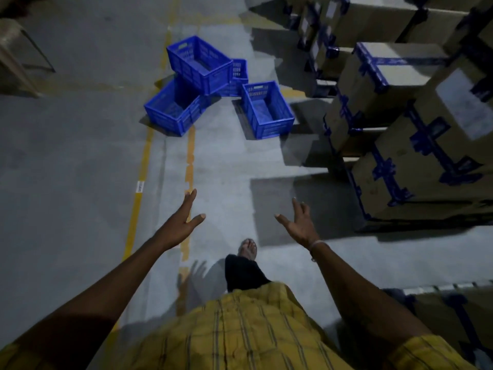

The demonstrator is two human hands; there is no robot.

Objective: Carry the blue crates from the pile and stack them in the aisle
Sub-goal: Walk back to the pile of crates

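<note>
4 blue crates (202, 84) in pile; 2 hands, left (184, 218) & right (300, 225), spread open, empty.

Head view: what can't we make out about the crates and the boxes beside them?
- Rear crate: mostly hidden behind the top crate; its shape and how it rests cannot be told.
- Left crate: its far end is covered by the top crate.
- Label text on the boxes: too small and dim.
- Boxes at the right and top: cut off by the frame edge.
- Left hand and right hand: open, well short of the crates.
</note>
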